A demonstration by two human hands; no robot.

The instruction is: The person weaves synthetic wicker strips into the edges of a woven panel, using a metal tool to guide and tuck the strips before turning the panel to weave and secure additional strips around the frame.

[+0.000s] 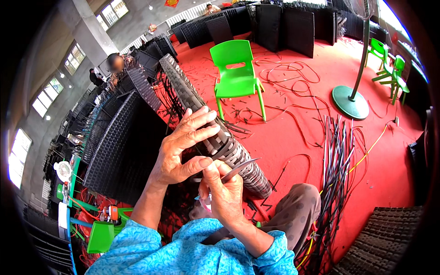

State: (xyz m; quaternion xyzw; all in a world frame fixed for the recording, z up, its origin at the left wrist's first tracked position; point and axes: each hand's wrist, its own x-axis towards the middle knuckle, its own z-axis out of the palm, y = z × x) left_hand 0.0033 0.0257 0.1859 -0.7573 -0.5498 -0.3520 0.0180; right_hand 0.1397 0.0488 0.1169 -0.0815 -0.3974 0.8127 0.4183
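A long woven rattan piece (pixel 233 151), dark grey-brown with lighter strands, slants in front of me from far left to near right. My left hand (pixel 178 149) lies across it with its fingers stretched out and spread on the weave. Close beside its thumb, my right hand (pixel 224 195) is closed in a pinch around a flat dark strip (pixel 241 168). The strip's pointed end sticks out to the right, over the weave. Behind my fingers, the strip's other end is hidden.
A green chair (pixel 235 75) stands beyond the piece on the red floor (pixel 293 123). Loose dark strips (pixel 337 165) lie at right, near a fan's round base (pixel 350 101). A large black woven panel (pixel 123 142) leans at left. A co-worker (pixel 117 64) sits farther back.
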